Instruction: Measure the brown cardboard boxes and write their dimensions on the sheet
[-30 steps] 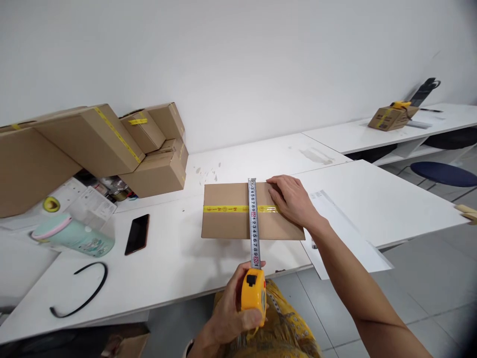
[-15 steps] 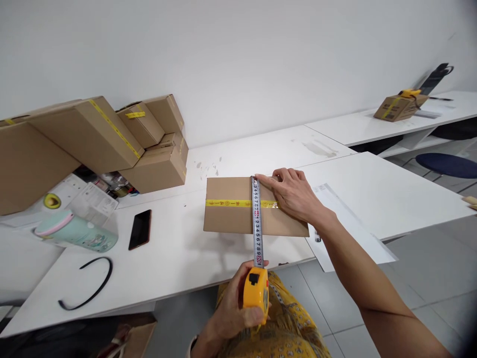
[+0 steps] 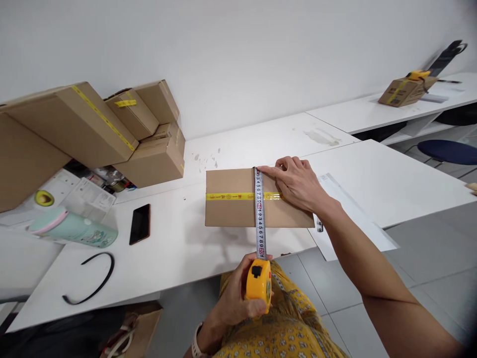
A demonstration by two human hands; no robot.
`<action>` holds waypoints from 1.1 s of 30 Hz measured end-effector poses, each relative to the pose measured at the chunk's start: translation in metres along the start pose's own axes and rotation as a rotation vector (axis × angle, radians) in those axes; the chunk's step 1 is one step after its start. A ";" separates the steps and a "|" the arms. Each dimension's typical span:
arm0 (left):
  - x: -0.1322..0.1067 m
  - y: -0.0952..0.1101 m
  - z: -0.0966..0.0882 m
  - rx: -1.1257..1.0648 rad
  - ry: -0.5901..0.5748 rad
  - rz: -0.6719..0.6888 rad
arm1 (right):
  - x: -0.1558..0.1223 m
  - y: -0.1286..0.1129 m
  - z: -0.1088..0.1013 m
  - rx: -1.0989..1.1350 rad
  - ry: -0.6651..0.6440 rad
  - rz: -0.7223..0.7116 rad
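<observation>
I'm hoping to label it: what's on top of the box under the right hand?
The box bears a strip of yellow tape, the measuring blade lying across it, and the right hand. The surface beneath blade and hand is covered and can't be seen.

Soft, even light throws blurry shadows on the white table (image 3: 167, 258).

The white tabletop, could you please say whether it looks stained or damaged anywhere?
Yes: towards the wall, a greyish patch and small greyish flecks mar the white tabletop; stains or worn coating, I cannot tell.
</observation>
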State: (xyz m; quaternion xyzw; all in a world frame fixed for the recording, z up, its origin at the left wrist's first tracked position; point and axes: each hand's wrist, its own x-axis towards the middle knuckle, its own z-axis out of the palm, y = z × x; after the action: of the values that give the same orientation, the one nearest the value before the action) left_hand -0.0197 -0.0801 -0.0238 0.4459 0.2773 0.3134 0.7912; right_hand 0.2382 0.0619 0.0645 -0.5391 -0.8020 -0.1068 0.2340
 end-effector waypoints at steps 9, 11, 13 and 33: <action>-0.001 0.001 -0.002 -0.021 -0.019 -0.009 | 0.000 -0.001 0.003 -0.023 0.031 0.018; -0.010 0.010 -0.004 -0.045 -0.017 0.001 | -0.001 -0.003 0.003 -0.036 0.062 0.043; -0.023 0.021 -0.006 -0.059 0.026 0.049 | -0.005 -0.008 0.001 -0.056 0.090 0.043; -0.019 0.020 -0.005 0.862 0.005 -0.060 | -0.136 -0.029 0.005 0.594 0.444 0.619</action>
State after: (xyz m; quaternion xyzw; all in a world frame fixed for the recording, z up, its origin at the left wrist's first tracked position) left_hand -0.0407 -0.0832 -0.0055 0.7266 0.3976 0.1469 0.5407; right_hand 0.2520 -0.0582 -0.0037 -0.6265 -0.5304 0.0887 0.5642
